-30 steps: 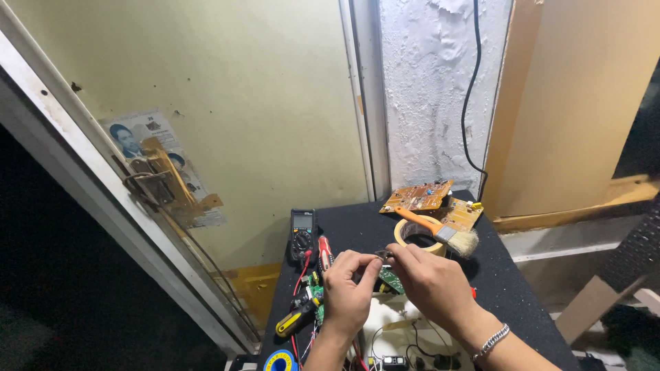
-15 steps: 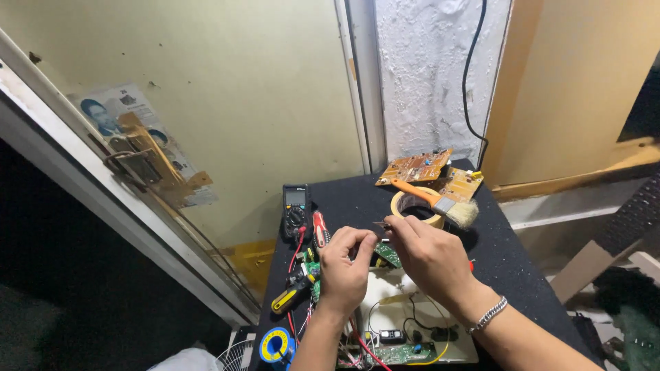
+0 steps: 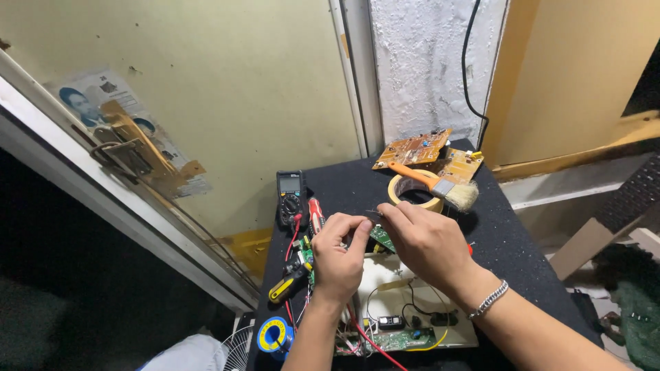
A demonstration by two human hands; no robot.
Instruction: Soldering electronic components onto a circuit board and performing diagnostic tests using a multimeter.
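My two bare hands meet over the middle of a small black table (image 3: 344, 189); my left hand (image 3: 339, 253) and my right hand (image 3: 421, 240) both have their fingertips pinched together on a small dark part (image 3: 372, 216), too small for me to say what it is; it sits just above a little green circuit board (image 3: 382, 238) that shows between my hands. A metal bracelet (image 3: 490, 300) circles my right wrist.

As I judge it, the part could slip from so slight a pinch and drop among the red and black wires (image 3: 385, 302) on the white board (image 3: 412, 323) below, where it would be hard to find; my wrists hang close over that board, so a careless move could snag a wire.

The table is crowded; a black meter (image 3: 291, 196) lies at the back left, a red-handled screwdriver (image 3: 316, 214) just beside it, a yellow-handled tool (image 3: 287, 285) nearer me, and a blue reel (image 3: 275, 334) at the front edge. At the back right, a brush (image 3: 433, 185) with an orange handle rests across a roll of tape (image 3: 412, 196), with two brown circuit boards (image 3: 430, 152) behind.

The table stands against a pale yellow wall (image 3: 240, 89); a black cable (image 3: 467, 69) runs down rough white plaster; the left is dark.
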